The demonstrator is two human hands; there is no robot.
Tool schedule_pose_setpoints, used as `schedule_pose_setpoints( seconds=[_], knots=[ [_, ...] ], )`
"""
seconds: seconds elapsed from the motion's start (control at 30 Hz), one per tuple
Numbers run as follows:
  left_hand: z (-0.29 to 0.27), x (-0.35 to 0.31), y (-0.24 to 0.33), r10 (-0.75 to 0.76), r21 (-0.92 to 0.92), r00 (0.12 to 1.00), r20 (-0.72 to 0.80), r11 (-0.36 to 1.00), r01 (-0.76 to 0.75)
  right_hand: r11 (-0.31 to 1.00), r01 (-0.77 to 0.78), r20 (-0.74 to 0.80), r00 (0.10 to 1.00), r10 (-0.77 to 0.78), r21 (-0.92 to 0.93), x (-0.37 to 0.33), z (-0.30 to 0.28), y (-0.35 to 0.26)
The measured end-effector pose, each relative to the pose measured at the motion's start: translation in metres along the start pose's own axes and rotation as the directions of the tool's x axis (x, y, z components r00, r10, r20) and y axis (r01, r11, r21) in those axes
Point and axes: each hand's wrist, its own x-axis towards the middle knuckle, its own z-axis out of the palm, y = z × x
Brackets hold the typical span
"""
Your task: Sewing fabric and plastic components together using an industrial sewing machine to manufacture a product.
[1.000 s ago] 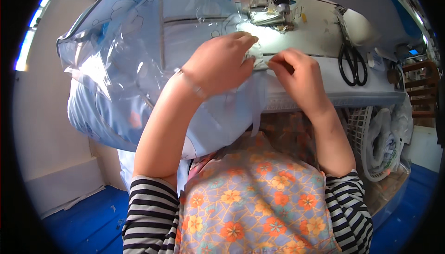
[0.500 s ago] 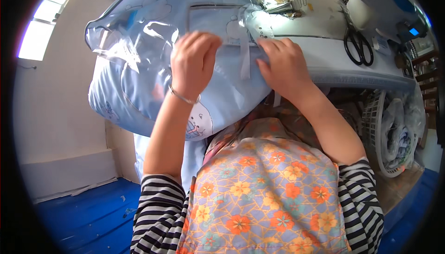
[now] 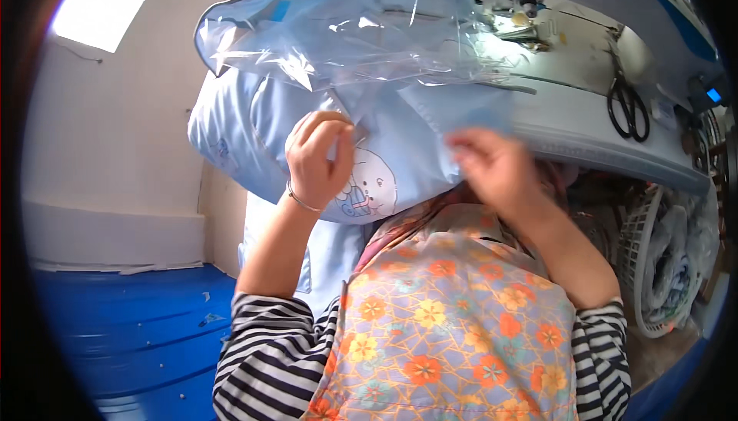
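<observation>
Our left hand [image 3: 319,158] curls over the light-blue printed fabric [image 3: 421,156], and we cannot tell whether its fingers pinch any; our right hand [image 3: 503,171] is blurred by the fabric's right end, its grip equally unclear. The padded bundle lies in front of us, beneath and beyond both hands, its long axis running roughly left to right, bulging past the near edge of the worktop [image 3: 569,114]. A clear plastic sheet [image 3: 354,48] covers its far part; our left hand is nearer the cartoon print [image 3: 373,183].
</observation>
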Motion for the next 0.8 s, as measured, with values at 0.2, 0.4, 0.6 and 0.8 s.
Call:
schedule_pose_setpoints(
  seconds=[0.2, 0.4, 0.6, 0.8],
  knots=[
    [0.016, -0.031, -0.126, -0.771, -0.923, 0.599, 0.217, 0.036, 0.382, 0.741, -0.158, -0.001, 0.978, 0.209, 0.652, 0.059, -0.018, -0.011],
    [0.017, 0.043, -0.202, -0.694, -0.981, 0.694, 0.189, -0.166, 0.101, 0.644, 0.026, -0.198, 0.96, 0.196, 0.764, 0.086, -0.007, -0.019],
    [0.056, 0.1, -0.268, -0.681, -0.952, 0.71, 0.18, -0.303, -0.049, 0.372, -0.007, -0.02, 0.997, 0.069, 0.928, 0.081, -0.015, -0.007],
    [-0.066, 0.177, -0.275, -0.513, -0.264, 0.833, -0.208, 0.849, 0.457, 0.437, -0.036, -0.023, 0.991, 0.129, 0.899, 0.084, -0.007, -0.009]
  ],
)
